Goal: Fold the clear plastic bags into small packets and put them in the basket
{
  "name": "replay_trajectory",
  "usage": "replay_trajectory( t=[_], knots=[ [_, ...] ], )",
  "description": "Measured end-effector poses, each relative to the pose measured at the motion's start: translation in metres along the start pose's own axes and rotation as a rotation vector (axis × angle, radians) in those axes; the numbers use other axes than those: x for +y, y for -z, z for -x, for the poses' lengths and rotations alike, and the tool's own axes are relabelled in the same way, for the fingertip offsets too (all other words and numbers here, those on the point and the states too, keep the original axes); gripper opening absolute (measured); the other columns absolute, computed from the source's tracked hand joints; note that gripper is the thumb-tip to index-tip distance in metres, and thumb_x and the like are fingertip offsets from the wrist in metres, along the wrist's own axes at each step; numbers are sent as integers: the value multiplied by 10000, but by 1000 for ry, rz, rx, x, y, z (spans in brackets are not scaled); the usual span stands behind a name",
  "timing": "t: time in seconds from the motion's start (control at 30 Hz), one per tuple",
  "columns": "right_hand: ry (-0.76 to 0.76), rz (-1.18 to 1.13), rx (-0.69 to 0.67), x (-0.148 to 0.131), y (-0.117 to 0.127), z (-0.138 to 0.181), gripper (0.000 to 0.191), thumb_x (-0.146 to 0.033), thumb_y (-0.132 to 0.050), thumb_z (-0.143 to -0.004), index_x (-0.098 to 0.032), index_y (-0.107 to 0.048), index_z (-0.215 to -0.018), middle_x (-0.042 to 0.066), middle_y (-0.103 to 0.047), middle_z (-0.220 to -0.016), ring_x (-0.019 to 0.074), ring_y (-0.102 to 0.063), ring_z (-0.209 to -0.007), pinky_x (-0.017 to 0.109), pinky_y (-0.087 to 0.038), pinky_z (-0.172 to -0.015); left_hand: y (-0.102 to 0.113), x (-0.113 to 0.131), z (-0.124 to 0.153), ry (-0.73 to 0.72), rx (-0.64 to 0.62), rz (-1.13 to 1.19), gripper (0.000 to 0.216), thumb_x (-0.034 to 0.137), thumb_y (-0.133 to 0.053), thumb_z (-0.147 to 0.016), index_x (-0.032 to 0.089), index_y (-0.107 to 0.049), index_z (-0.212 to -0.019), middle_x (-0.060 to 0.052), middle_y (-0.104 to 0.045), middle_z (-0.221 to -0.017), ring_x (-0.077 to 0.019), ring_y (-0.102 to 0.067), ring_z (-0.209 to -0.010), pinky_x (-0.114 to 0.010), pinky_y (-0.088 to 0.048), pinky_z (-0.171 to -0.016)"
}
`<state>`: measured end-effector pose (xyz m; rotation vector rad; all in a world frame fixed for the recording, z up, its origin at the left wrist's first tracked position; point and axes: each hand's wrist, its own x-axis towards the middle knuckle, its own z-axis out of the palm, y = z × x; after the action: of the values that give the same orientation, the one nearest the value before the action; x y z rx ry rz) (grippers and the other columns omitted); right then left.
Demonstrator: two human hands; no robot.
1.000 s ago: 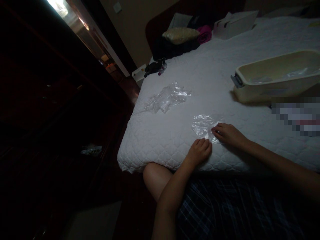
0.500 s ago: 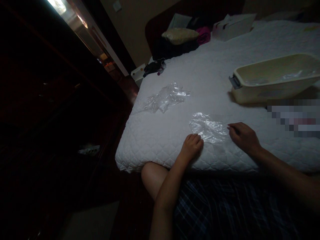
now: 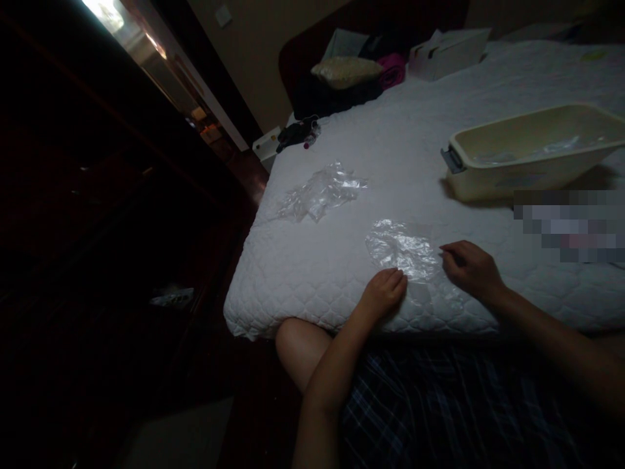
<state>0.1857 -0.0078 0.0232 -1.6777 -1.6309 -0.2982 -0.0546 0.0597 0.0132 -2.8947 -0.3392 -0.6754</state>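
A clear, crinkled plastic bag point(image 3: 407, 246) lies spread on the white quilted bed cover near its front edge. My left hand point(image 3: 385, 293) rests on the bag's near edge, fingers laid together and flat, the thumb hidden. At the right edge of the bag, my right hand point(image 3: 469, 266) is closed in a pinch on the thin plastic. Farther back on the left lies a loose heap of clear plastic bags point(image 3: 322, 192).
A cream plastic bin point(image 3: 517, 182) with a grey handle clip stands at the right, clear plastic inside. Beside it is a blurred-out patch. A white box point(image 3: 449, 55), a pillow point(image 3: 346, 71) and a magenta roll point(image 3: 392, 70) sit at the back. The bed cover point(image 3: 278, 273) drops off leftward.
My left hand has slid a little to the right along the bag's near edge. The right hand keeps its pinch at the bag's right side. The view has shifted slightly.
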Motion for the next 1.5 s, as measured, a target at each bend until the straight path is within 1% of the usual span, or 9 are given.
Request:
replay_trajectory(
  t=[0.13, 0.23, 0.43, 0.57, 0.73, 0.83, 1.1, 1.27, 1.5],
  knots=[
    [14, -34, 4, -4, 6, -2, 140, -232, -518, -864, -166, -638, -892, 112, -673, -819, 208, -622, -753, 329, -499, -725, 0, 0, 0, 7, 56, 5, 262, 148, -422, -957, 79, -615, -1121, -119, -691, -1112, -208, -633, -1103, -363, -558, -933],
    [66, -122, -5, -12, 16, -6, 135, -239, -516, -862, -203, -638, -908, 92, -669, -825, 221, -635, -768, 366, -519, -721, 2, 1, 0, 16, 49, 12, 258, 149, -434, -956, 83, -609, -1134, -117, -692, -1116, -203, -637, -1097, -366, -556, -942],
    [368, -213, -310, -28, 31, -2, 241, -216, -519, -867, -208, -643, -1074, 96, -690, -967, 214, -647, -898, 359, -539, -754, 4, 1, -2, 16, 26, 3, 265, 149, -430, -957, 81, -617, -1132, -106, -691, -1139, -201, -630, -1108, -354, -534, -984],
    [431, -184, -433, -30, 26, 9, 275, -242, -508, -886, -210, -647, -1120, 100, -693, -1028, 211, -651, -911, 363, -534, -772, 5, 1, -2, 14, -20, 7, 280, 142, -440, -951, 65, -612, -1158, -139, -677, -1170, -207, -608, -1155, -360, -511, -1018],
    [346, -182, -439, -31, 19, 14, 253, -303, -504, -907, -210, -671, -1072, 94, -711, -999, 222, -659, -905, 377, -525, -787, 8, 1, -2, 11, -6, 9, 286, 143, -414, -959, 68, -628, -1134, -134, -672, -1187, -213, -602, -1171, -370, -517, -1013],
    [281, -205, -447, -33, 18, 13, 263, -353, -506, -909, -209, -679, -1045, 88, -720, -979, 227, -664, -909, 387, -518, -804, 10, 1, -2, 14, -38, 18, 290, 136, -407, -957, 92, -633, -1132, -140, -662, -1208, -223, -592, -1189, -419, -529, -995],
    [99, -248, -465, -41, 20, 4, 282, -379, -460, -905, -215, -689, -889, 79, -723, -845, 225, -664, -779, 390, -508, -737, 15, 2, -4, 13, -139, -28, 266, 156, -448, -955, 91, -619, -1149, -145, -633, -1253, -225, -550, -1242, -401, -483, -1028],
    [15, -225, -431, -45, 15, -2, 272, -361, -474, -900, -198, -691, -886, 78, -722, -852, 214, -657, -768, 364, -502, -727, 14, 2, -4, 2, -92, -59, 258, 178, -450, -953, 116, -633, -1125, -81, -656, -1231, -213, -571, -1199, -370, -471, -1023],
    [-118, -188, -384, -40, 3, -4, 316, -425, -529, -873, -160, -664, -980, 91, -717, -808, 222, -667, -719, 337, -493, -660, 12, 1, -4, -18, -43, -57, 255, 160, -448, -945, 106, -651, -1089, -112, -671, -1191, -224, -604, -1138, -384, -504, -965]
  ],
)
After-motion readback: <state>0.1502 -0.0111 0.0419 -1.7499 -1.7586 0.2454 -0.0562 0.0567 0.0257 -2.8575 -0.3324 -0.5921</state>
